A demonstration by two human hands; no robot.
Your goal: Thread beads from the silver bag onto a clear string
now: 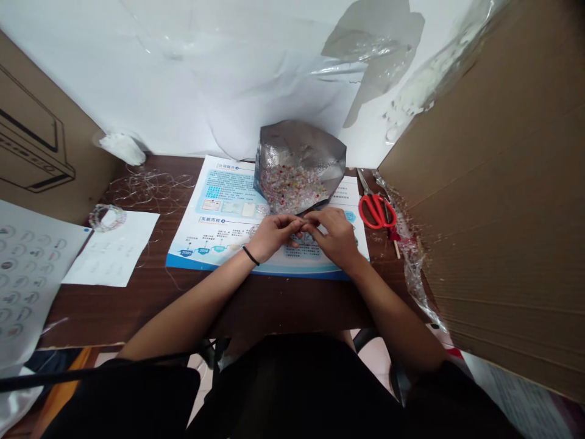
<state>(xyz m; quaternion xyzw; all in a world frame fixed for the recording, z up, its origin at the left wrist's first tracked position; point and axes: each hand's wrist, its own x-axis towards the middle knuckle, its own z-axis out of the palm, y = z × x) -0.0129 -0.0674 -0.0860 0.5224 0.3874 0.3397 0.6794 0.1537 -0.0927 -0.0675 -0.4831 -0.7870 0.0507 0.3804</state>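
My left hand (273,235) and my right hand (333,235) meet over a blue and white printed sheet (214,210) on the brown table (150,299). Both hands have their fingers pinched together, fingertips touching between them. What they pinch is too small to make out. Just behind them stands an open silver foil bag (299,161) filled with small pink, white and red beads (292,186). A few loose beads lie on the sheet under my hands. A black band circles my left wrist.
Red-handled scissors (377,210) lie right of the sheet, beside a thin wooden stick. A beaded bracelet (106,217) rests on white paper (112,250) at left, near tangled clear thread (150,186). Cardboard walls (493,213) stand at right and left.
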